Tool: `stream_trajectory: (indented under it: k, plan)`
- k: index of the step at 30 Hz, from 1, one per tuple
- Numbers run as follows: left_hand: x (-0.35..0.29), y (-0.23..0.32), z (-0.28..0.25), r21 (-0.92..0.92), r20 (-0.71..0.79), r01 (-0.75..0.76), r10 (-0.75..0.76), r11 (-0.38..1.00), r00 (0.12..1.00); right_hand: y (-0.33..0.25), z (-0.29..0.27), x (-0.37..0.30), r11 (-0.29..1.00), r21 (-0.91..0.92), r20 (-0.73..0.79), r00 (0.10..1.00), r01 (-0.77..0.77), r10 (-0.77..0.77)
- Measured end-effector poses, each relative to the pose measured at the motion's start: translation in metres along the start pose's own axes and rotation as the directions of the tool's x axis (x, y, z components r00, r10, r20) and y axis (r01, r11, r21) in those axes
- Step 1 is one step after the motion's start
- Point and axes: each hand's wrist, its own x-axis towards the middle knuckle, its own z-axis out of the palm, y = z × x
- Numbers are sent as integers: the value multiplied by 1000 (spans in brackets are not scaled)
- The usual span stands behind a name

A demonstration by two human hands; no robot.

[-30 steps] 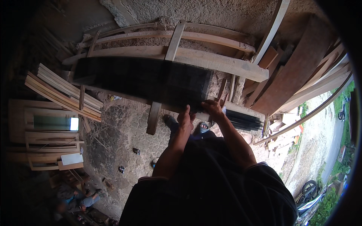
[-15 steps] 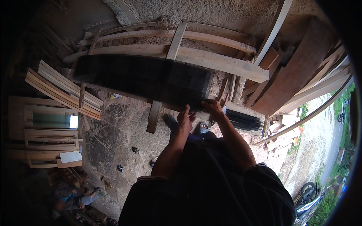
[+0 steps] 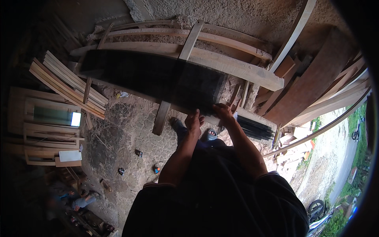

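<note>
A long dark sheet (image 3: 134, 77), glossy and faintly see-through like tinted glass, lies across a wooden rack. My left hand (image 3: 193, 121) grips its near edge close to the right-hand corner, thumb uppermost and the fingers partly hidden beneath. Right beside it, my right hand (image 3: 224, 113) is closed on the corner of the same sheet, its fingertips hard to make out in the shade. Several narrow black strips (image 3: 254, 128) lie on a board just right of my right hand.
A crosspiece (image 3: 162, 118) juts toward me from under the sheet. Behind runs a thick timber beam (image 3: 237, 71). Planks (image 3: 308, 79) lean at the right; stacked boards (image 3: 71, 89) and frames (image 3: 51, 144) stand left. A seated person (image 3: 77, 199) is at the lower left.
The whole view has shifted and turned slightly. Both hands keep their hold at the sheet's near corner, with hardly any movement along it.
</note>
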Motion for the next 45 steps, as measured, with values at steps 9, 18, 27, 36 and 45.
stream_trajectory:
  k: [9, 18, 27, 36, 45]
  plan:
    - [-7, -1, -7, 22, 35, -31, 30, 999, 999, 12, -2, 8, 999, 28, 8, 1000, 22, -22]
    - [1, -9, 5, -255, 187, 140, -93, 957, 978, 5, -2, -1, 999, 31, 15, 1000, 26, -26]
    - [3, -17, 2, -204, 160, 54, -21, 977, 987, 5, -1, -8, 968, 236, 119, 986, 87, -118]
    - [-6, -13, -2, -164, 166, 34, -6, 986, 986, 23, -5, 3, 927, 363, 168, 972, 97, -167]
    - [-10, -7, 3, -156, 135, 121, -101, 980, 986, 27, -4, 10, 959, 222, 70, 978, 175, -195]
